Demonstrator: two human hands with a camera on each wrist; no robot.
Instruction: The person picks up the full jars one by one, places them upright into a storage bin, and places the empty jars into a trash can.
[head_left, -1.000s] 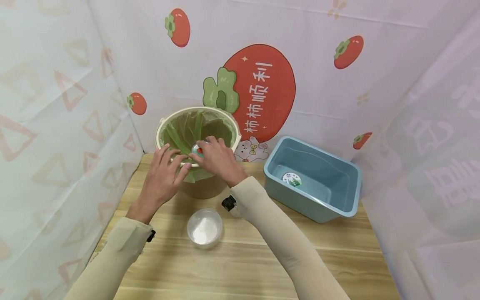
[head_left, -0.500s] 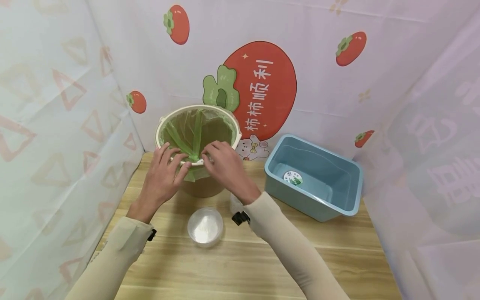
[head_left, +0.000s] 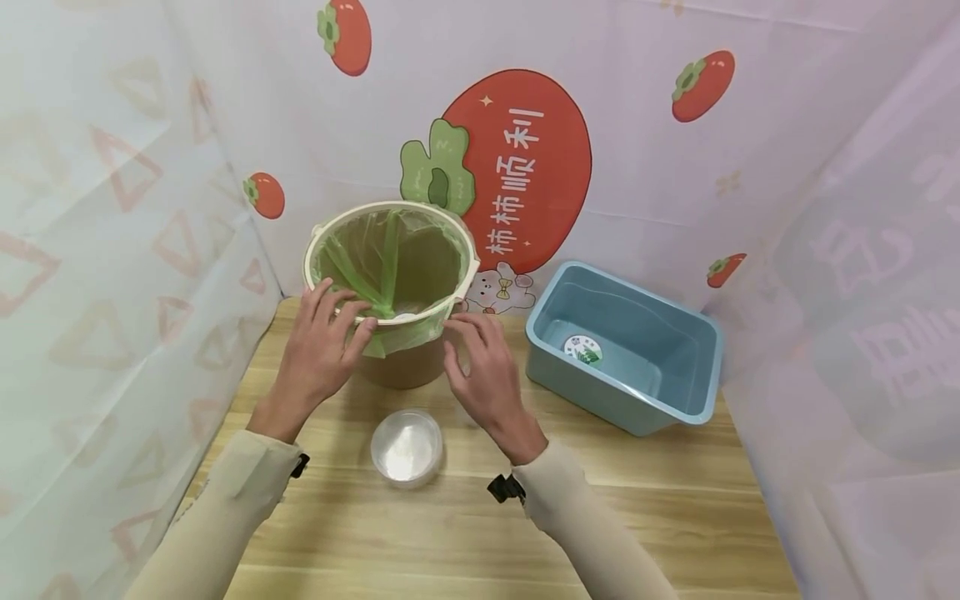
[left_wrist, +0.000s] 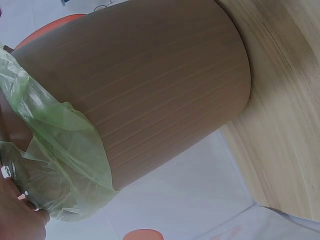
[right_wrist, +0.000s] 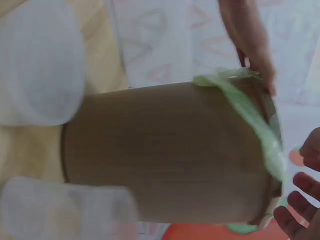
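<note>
A brown trash can (head_left: 405,371) with a cream rim (head_left: 313,250) is lined with a thin green plastic bag (head_left: 408,337), folded down outside. My left hand (head_left: 315,354) holds the rim at its near left, fingers bent over the edge and thumb outside. Just off the rim's near right is my right hand (head_left: 487,379), its fingers loosely bent with nothing between them. In the right wrist view those fingertips (right_wrist: 300,202) are apart from the bag. Inside the can, a small white piece (head_left: 405,317) shows behind the near rim; the rest of it is hidden.
A clear round plastic tub (head_left: 407,447) stands on the wooden table (head_left: 420,542) in front of the can. A second clear container (right_wrist: 70,210) shows in the right wrist view. To the right sits a blue rectangular bin (head_left: 626,350). Printed cloth walls (head_left: 600,200) enclose the table.
My right hand has let go of a small round thing with a red and blue label inside the can and drawn back to the right. The left hand stays at the rim.
</note>
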